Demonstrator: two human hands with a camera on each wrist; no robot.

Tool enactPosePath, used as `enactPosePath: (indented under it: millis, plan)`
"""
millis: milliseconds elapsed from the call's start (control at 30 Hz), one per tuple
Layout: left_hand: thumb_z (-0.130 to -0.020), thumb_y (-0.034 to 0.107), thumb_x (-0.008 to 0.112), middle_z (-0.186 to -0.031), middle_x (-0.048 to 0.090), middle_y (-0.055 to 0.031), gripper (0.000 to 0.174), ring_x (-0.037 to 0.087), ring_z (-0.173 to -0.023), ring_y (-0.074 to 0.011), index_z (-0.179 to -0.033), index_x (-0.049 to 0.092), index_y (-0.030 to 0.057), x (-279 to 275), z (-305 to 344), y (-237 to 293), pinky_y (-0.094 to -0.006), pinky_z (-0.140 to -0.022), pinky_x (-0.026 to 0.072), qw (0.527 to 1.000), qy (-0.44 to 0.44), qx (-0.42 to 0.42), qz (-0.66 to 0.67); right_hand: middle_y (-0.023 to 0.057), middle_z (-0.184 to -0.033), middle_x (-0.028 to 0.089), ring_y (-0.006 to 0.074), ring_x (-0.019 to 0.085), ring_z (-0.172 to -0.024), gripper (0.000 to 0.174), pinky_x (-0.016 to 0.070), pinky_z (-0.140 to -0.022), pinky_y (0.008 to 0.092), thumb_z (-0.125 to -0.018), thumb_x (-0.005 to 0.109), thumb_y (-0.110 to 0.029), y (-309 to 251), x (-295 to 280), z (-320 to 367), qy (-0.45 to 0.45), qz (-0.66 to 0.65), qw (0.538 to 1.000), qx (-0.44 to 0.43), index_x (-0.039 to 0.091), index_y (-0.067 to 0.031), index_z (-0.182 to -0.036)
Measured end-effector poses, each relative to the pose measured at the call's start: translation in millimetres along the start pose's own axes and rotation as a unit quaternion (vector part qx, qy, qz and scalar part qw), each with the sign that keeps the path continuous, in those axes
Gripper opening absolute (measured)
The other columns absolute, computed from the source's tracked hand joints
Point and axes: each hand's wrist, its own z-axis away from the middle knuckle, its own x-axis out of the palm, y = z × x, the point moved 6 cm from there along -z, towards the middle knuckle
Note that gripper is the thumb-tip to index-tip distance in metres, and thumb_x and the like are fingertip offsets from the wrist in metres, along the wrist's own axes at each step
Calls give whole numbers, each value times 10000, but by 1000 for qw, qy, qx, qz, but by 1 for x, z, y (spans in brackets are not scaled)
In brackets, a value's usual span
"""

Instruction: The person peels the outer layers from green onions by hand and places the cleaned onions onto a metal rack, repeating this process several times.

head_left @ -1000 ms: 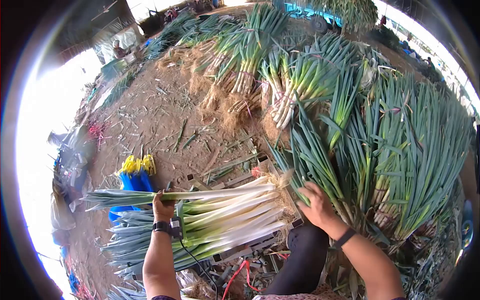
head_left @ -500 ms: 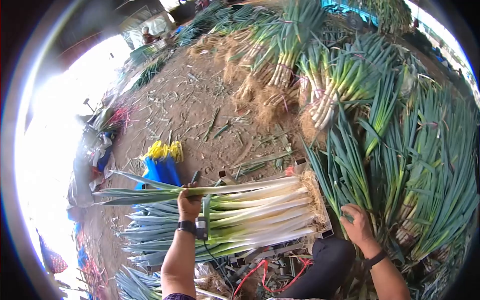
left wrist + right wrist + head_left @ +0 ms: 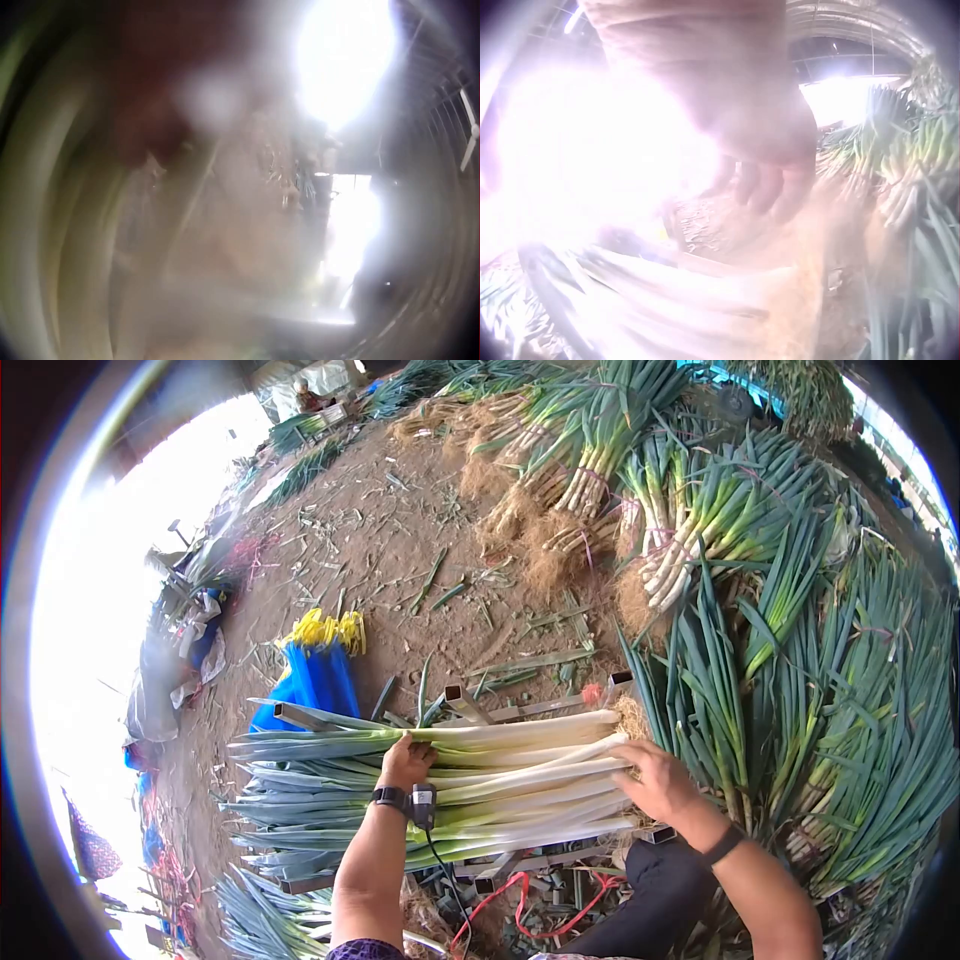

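Long leeks [image 3: 540, 788] lie side by side in a metal frame [image 3: 465, 703], green leaves to the left and white stems and roots to the right. My left hand [image 3: 408, 762] is low over the upper leeks with its fingers bent round a stem where green turns to white. At the root end, my right hand [image 3: 658, 785] touches the white stems with its fingers lightly bent. The right wrist view shows this hand [image 3: 750, 112] above the pale stems [image 3: 682, 300], partly washed out by glare. Blur hides the left fingers in the left wrist view.
Blue bags with yellow tops [image 3: 322, 670] lie beyond the leaves. Tied leek bundles [image 3: 690, 540] and a tall leek heap [image 3: 860, 710] stand at the right. Red strap [image 3: 520, 905] and a dark-clothed knee [image 3: 650, 895] are near the front. Leaf scraps litter the soil.
My left hand has come down with the leek onto the others. My right hand has moved left from beside the heap to the root ends. The head view has shifted.
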Motion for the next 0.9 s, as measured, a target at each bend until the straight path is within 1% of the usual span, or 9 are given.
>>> enactPosePath:
  millis: [233,300,367,667,700,733,800,867,900]
  plan:
    - [-892,273,576,-806,573,-112,257,593,-632,-266,-945,565,21,2,22,16,-392,-565,495,964,33,-70,-256,221,-1313,442,382,508,-1146,488,441,-951,431,-829,592,-271,35,99,-81,-135,102,984,62,491,-59,-1256]
    - [-777,370,680,-813,590,-135,373,615,-703,-276,-871,646,11,5,34,52,-381,-650,510,757,90,87,-641,223,-1367,388,385,484,-1180,539,420,-978,434,-844,567,-297,57,120,-87,-164,132,972,101,436,-77,-1319]
    - [-685,404,720,-828,612,-156,405,622,-801,-277,-831,691,28,65,99,72,-365,-749,502,441,151,264,-844,225,-1406,346,378,463,-1213,574,396,-1003,432,-858,542,-319,80,136,-82,-195,169,957,131,391,-91,-1362]
    - [-724,191,576,-807,629,-204,197,605,-832,-366,-801,643,23,41,109,84,-434,-754,471,505,74,244,-825,264,-1472,223,373,465,-1225,605,369,-1022,403,-900,447,-348,72,128,-81,-226,152,945,183,317,-74,-1425]
    - [-728,183,566,-795,630,-213,214,606,-787,-365,-802,630,-8,36,131,94,-431,-714,471,576,99,238,-775,261,-1475,217,374,454,-1234,610,367,-1023,405,-904,443,-353,73,128,-80,-227,156,944,184,305,-79,-1431]
    - [-735,178,561,-774,632,-210,227,608,-712,-333,-811,621,-27,13,148,108,-421,-673,472,570,168,218,-774,259,-1478,211,375,444,-1243,615,364,-1025,407,-907,438,-358,75,128,-78,-228,158,942,187,293,-83,-1437]
    - [-763,158,583,-573,531,-71,170,526,-521,-161,-739,571,-10,-52,195,125,-332,-480,432,755,241,277,-543,249,-1483,207,374,422,-1260,627,346,-1039,413,-911,431,-369,75,130,-78,-227,179,940,179,271,-82,-1445]
    - [-808,156,569,-555,477,-27,140,395,-384,-98,-771,555,21,-107,243,116,-273,-326,313,794,375,259,-402,245,-1485,207,369,409,-1271,634,328,-1047,418,-913,427,-374,75,129,-79,-227,180,939,185,260,-78,-1449]
    - [-809,160,585,-696,537,-65,148,495,-524,-123,-845,559,19,-121,260,106,-284,-448,420,850,334,205,-353,245,-1485,208,365,407,-1273,636,319,-1049,420,-913,427,-375,74,129,-80,-229,174,938,194,259,-75,-1448]
